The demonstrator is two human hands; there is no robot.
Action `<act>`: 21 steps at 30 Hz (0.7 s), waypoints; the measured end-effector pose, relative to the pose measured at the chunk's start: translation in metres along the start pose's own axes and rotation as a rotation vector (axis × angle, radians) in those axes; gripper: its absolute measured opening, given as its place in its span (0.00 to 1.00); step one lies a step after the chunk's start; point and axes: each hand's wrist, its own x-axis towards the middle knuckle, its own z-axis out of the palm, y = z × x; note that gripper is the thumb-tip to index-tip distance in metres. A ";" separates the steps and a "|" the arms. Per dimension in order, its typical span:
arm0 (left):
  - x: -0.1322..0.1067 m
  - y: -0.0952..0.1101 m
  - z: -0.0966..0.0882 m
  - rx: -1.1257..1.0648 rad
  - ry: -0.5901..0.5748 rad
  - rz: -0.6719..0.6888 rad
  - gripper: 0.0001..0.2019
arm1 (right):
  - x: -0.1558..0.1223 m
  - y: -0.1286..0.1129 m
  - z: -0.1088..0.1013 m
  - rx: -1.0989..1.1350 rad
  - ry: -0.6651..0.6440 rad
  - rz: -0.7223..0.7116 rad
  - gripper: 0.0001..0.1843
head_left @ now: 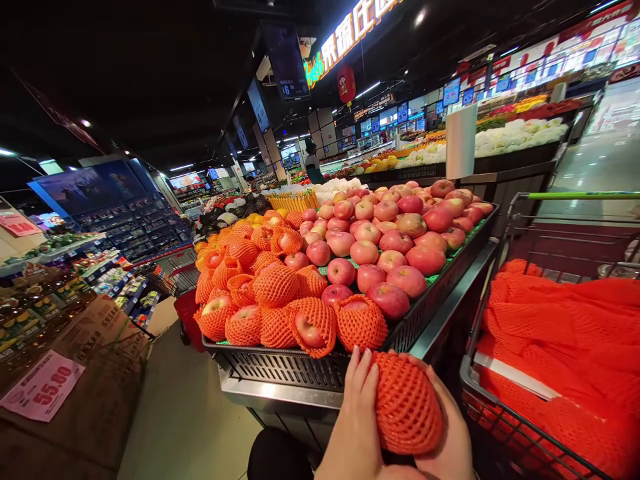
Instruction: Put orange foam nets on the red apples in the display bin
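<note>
Both hands cup one round apple in an orange foam net [409,403], just in front of the display's near corner. The net covers the side facing me, so the fruit's skin is hidden. My left hand [353,417] presses its fingers along the left side, while my right hand [453,427] wraps the right side. Closest to my left fingertips is another netted apple [361,323] at the front edge of the black crate [295,371]. Several netted apples [276,287] are heaped on the crate's left, and bare red apples [391,300] lie across its right.
At right stands a shopping cart [530,427] filled with orange foam nets [560,320]. A metal ledge [453,303] borders the crate. Behind it stands a white plastic-bag roll [461,141]. Cardboard boxes [95,373] with a pink price sign [44,385] are at left.
</note>
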 end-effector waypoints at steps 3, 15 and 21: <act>0.007 0.006 -0.009 0.066 -0.053 0.067 0.59 | -0.004 -0.009 -0.001 -0.065 -0.001 -0.070 0.20; 0.003 0.005 -0.029 0.223 0.192 0.126 0.42 | -0.010 -0.013 0.023 -0.298 -0.328 -0.099 0.19; 0.012 -0.004 -0.071 0.396 0.475 0.216 0.38 | -0.001 -0.020 0.024 -0.232 -0.527 -0.342 0.32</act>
